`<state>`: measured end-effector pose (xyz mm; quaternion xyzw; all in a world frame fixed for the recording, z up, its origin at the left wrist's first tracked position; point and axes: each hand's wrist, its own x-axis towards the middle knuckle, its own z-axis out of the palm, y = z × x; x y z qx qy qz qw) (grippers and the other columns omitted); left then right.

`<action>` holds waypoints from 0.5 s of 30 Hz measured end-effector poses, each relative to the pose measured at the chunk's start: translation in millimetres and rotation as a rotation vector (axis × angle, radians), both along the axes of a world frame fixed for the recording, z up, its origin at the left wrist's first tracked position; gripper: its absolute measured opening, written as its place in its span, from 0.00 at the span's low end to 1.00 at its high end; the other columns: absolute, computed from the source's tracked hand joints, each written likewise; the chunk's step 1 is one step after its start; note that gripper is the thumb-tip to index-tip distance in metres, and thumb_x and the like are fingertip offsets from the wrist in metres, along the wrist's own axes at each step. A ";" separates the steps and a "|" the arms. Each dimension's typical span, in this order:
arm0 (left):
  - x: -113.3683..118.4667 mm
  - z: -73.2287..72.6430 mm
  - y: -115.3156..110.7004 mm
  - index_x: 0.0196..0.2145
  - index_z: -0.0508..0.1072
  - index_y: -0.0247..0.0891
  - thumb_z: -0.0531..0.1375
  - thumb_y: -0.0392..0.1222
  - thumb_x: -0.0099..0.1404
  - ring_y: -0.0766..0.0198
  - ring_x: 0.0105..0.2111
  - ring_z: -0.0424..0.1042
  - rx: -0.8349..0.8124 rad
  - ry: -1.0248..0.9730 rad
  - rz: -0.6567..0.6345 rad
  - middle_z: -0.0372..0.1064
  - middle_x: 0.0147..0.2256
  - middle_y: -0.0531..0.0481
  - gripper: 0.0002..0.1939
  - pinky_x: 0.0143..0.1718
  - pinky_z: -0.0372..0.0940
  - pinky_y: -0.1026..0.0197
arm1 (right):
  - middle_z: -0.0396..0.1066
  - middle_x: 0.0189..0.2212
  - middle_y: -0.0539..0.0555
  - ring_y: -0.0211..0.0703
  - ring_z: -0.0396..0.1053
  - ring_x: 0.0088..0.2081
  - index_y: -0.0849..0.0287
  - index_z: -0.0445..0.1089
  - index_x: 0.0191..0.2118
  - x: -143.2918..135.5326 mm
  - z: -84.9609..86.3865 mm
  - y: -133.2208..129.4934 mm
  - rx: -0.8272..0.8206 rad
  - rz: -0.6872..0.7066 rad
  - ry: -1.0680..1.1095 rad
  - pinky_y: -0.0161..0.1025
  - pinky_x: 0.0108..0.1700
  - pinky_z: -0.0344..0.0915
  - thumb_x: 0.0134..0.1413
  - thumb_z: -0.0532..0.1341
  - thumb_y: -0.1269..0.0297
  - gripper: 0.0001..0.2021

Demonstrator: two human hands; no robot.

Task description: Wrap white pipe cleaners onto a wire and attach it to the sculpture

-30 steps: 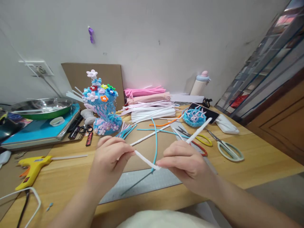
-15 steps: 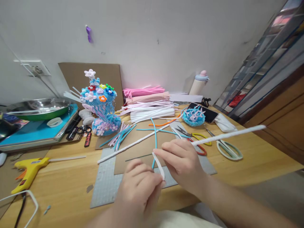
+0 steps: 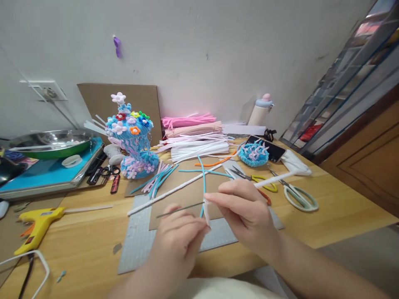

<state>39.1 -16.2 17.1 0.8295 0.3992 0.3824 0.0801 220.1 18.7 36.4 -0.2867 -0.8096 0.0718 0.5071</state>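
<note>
A white pipe cleaner (image 3: 275, 179) passes through my right hand (image 3: 245, 211), which is closed on it, its long end sticking out to the right. Its short end hangs between the hands, where the fingertips of my left hand (image 3: 177, 236) pinch it. A thin dark wire-like piece (image 3: 187, 207) reaches left from beside my right fingertips, across my left fingers; what holds it is unclear. Below lie a cardboard sheet (image 3: 168, 199) and a grey cutting mat (image 3: 134, 245), with blue pipe cleaners (image 3: 204, 178) and another white pipe cleaner (image 3: 165, 193) on top.
Scissors (image 3: 299, 197) and yellow-and-red-handled pliers (image 3: 263, 182) lie right, near a blue fuzzy dish (image 3: 254, 153). Bundled pipe cleaners (image 3: 199, 149) sit at the back, beside a flower-covered blue ornament (image 3: 129, 128). A yellow glue gun (image 3: 40, 224) is at left.
The long end of the white pipe cleaner has swung lower and looks shorter in view. My left hand has shifted slightly left and up, and the dark piece now crosses its fingers.
</note>
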 end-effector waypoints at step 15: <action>-37.6 23.9 30.6 0.30 0.73 0.42 0.55 0.35 0.64 0.65 0.29 0.68 0.015 0.071 0.122 0.72 0.24 0.56 0.08 0.39 0.56 0.57 | 0.71 0.30 0.51 0.38 0.67 0.34 0.56 0.75 0.39 0.5 6.8 -3.8 -0.255 0.273 0.006 0.38 0.37 0.62 0.58 0.57 0.75 0.10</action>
